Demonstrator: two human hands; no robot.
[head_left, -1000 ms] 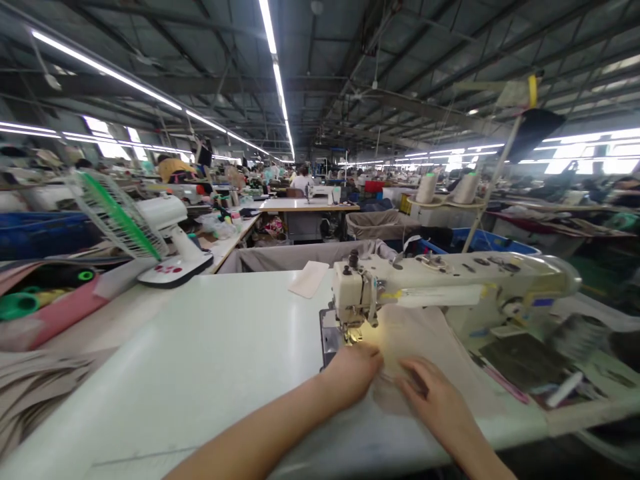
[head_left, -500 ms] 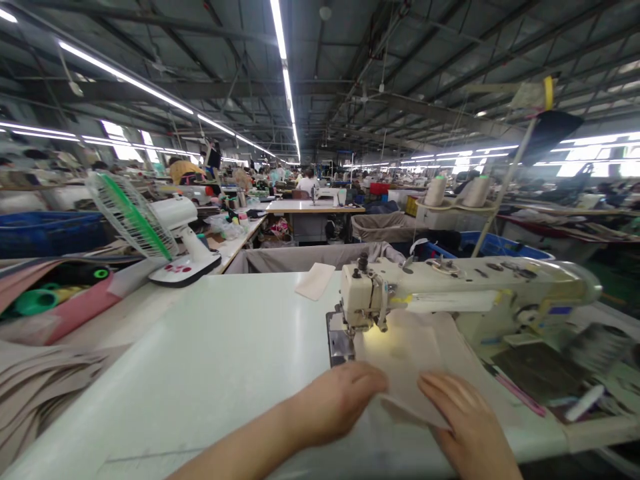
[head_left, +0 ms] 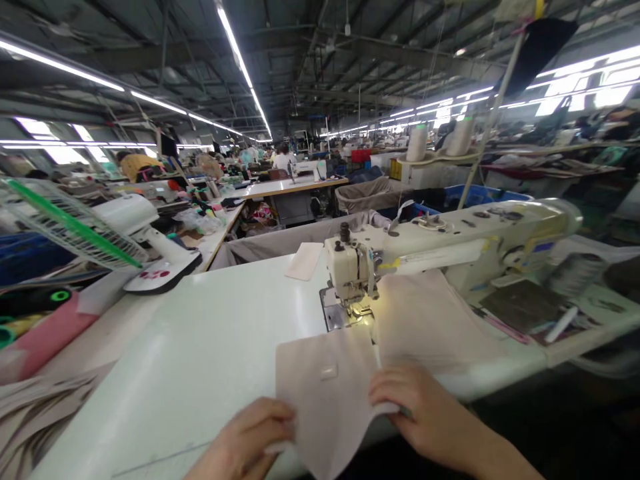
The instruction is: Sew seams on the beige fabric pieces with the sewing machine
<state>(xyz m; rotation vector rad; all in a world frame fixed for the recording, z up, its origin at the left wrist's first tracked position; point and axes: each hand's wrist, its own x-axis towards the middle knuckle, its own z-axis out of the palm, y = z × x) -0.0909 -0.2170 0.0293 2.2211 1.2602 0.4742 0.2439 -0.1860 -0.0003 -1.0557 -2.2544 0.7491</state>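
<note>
Beige fabric panel (head_left: 325,407) at six o'clock of sewing machine (head_left: 350,270), over pale surface (head_left: 215,333), small light rectangle (head_left: 329,371) on its face. Left hand (head_left: 255,430) pinches panel's edge at eight o'clock; right hand (head_left: 417,410) grips edge at three o'clock, fingers closed on cloth. From panel: beige cloth layers (head_left: 425,320) at two o'clock, small fabric piece (head_left: 304,261) at twelve, desk fan (head_left: 127,217) at ten.

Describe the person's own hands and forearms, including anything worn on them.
The left hand and right hand are bare, without gloves. The right forearm shows no sleeve, watch or bracelet. Little of the left forearm is in view, with no sleeve on that part. Finer details are too soft to tell.
</note>
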